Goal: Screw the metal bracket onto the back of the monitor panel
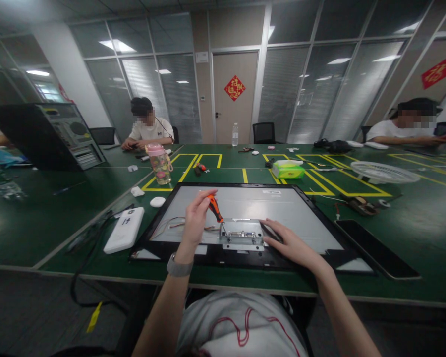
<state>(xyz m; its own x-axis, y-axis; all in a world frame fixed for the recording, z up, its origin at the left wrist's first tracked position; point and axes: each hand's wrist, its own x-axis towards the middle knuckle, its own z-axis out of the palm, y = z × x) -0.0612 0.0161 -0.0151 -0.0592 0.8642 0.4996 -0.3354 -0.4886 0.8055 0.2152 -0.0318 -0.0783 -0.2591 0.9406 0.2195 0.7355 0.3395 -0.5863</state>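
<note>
My left hand [196, 215], with a grey watch at its wrist, pinches the top of an orange and black screwdriver [216, 208]. The screwdriver tilts, its shaft pointing down at the left side of a metal bracket [245, 245]. That bracket lies near the front of a grey panel with a black frame [293, 210], flat on the table, which looks like the back of a monitor. My right hand [288, 245] is open, its fingers stretched out and resting by the bracket's right edge. Thin wires [174, 224] lie on the panel, partly behind my left hand.
Left of the panel are a white power bank [124, 230] and a white case [157, 202]. A black phone [375, 248] lies to the right. Farther back stand a pink-lidded bottle [158, 166], a green packet [288, 169] and a computer case [52, 134]. Two people sit across the table.
</note>
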